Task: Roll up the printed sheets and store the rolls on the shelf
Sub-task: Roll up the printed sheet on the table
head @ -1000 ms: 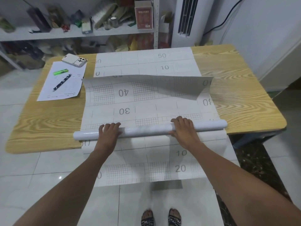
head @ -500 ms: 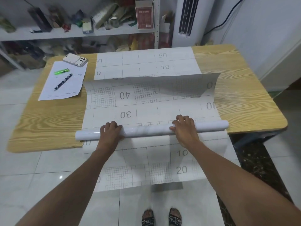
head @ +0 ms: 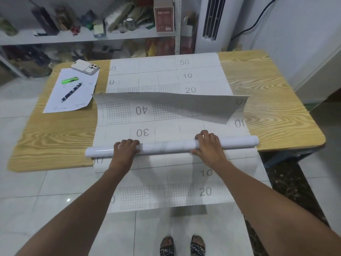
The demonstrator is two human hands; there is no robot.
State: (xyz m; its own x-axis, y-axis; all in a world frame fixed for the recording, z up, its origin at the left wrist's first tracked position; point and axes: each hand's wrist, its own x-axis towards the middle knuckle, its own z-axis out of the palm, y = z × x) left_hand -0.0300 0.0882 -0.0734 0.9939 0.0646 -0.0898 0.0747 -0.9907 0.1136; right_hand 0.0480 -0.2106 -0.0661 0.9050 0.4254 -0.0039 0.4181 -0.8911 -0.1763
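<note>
A white glossy roll [head: 166, 146] lies across the near edge of the wooden table [head: 55, 137]. My left hand [head: 125, 148] presses on its left part and my right hand [head: 208, 145] on its right part, fingers curled over the top. The roll's loose printed sheet [head: 166, 115], gridded with numbers 30 and 40, stretches away from me, its far edge curling up. A second printed sheet [head: 166, 74] lies flat beneath it and hangs off the near edge toward the floor. The shelf [head: 73, 36] stands behind the table.
At the table's far left lie a paper page [head: 73, 97], a green lighter [head: 69, 80], a dark pen [head: 71, 91] and a phone [head: 85, 67]. The shelf is crowded with boxes and clutter. A white air conditioner [head: 210, 23] stands at the back right. My feet show below.
The roll has moved slightly away from me over the sheet, with both hands pressing on it. The curled far edge now sits lower and nearer.
</note>
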